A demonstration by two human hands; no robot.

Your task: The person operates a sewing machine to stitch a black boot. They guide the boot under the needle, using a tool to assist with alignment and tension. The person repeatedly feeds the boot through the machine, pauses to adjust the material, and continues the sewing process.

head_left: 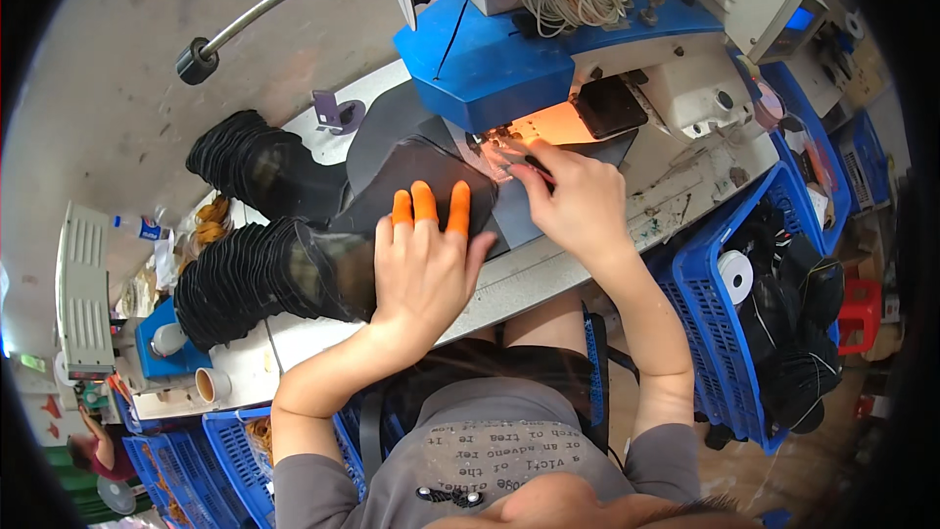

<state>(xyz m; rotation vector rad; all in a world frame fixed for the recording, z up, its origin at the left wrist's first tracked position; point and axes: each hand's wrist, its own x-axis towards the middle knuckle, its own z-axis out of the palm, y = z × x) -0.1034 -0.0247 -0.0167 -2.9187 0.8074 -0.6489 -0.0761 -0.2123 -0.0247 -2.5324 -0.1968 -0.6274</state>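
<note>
My left hand [423, 269] lies with its fingers spread on a dark grey fabric piece [406, 176]; three fingertips wear orange finger covers. The fabric reaches under the blue head of a sewing machine [490, 69], where a lamp lights the needle area. My right hand [580, 198] is closed beside the needle area, with a slim dark tool [539, 172] between thumb and fingers; its tip points at the needle and its exact kind is unclear. To the left of my left hand lie two long stacks of black fabric pieces, a nearer stack [235, 279] and a farther stack [259, 167].
A black phone-like slab [609, 106] rests on the machine bed right of the needle. Blue crates [700, 304] with dark pieces stand at my right, and another blue crate [235, 460] at lower left. A thread cone [168, 339] and a cardboard tube [211, 385] sit at the table's left end.
</note>
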